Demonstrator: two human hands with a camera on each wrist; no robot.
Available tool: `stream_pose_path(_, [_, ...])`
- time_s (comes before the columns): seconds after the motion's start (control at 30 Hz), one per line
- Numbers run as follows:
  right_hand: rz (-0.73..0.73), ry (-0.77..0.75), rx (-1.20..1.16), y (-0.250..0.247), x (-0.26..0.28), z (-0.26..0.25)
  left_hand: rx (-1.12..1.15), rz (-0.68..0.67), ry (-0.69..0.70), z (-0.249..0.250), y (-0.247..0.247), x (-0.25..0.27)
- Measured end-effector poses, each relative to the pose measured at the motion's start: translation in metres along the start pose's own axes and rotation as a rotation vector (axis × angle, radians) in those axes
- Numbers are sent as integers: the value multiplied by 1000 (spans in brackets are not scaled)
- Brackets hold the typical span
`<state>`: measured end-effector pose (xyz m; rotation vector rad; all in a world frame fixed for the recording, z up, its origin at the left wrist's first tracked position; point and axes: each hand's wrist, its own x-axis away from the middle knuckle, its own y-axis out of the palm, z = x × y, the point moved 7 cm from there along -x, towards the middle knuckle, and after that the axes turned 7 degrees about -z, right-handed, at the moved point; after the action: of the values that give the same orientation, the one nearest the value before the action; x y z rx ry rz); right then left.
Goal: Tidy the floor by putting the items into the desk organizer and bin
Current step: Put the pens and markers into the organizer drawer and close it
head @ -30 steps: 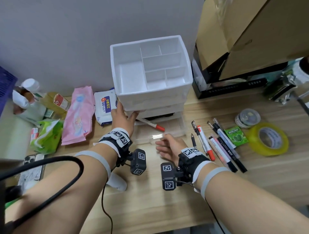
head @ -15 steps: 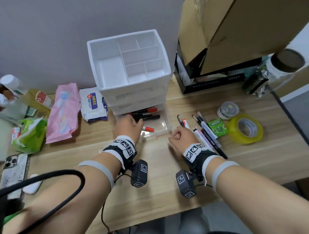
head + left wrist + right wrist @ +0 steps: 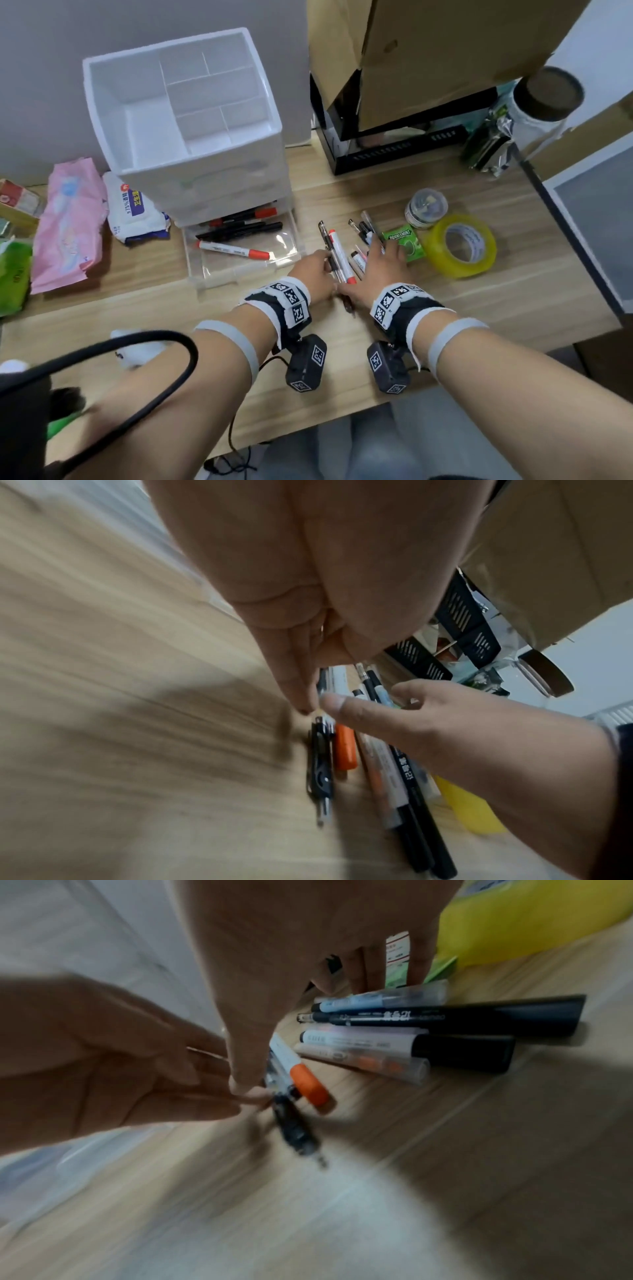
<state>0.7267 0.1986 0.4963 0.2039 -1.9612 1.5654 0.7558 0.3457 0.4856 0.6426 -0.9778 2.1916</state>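
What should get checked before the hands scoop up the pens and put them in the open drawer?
1. Clear plastic drawer pulled out of the white desk organizer: ok.
2. Room left in the drawer beside the red-capped white marker: ok.
3. Left hand touching the black clip pen: ok.
4. Right hand spread over the loose pile of pens: ok.
5. Firm hold on the whole pile: cannot tell, the fingers hide it.
6. Green gum pack kept out of the scoop: not ok, fingertips reach its edge.
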Motion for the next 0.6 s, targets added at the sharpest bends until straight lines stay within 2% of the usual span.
stream_pose_path(0.1, [11, 3, 29, 6, -8, 0, 235, 18, -13, 2, 6, -6])
stream_pose_path(0.2, [-23, 21, -7, 7, -18, 1, 302, 38, -12, 5, 5, -8])
stream_pose_path(0.33, [-104, 38, -63, 10, -31, 1, 290, 86, -1, 2, -6, 0])
stream_pose_path(0.5, [-125, -20, -40, 4, -44, -4, 253, 164, 63, 3, -31, 19])
stream_pose_path(0.6, [-165, -45, -74, -4, -49, -2, 220, 333, 59, -9, -57, 32])
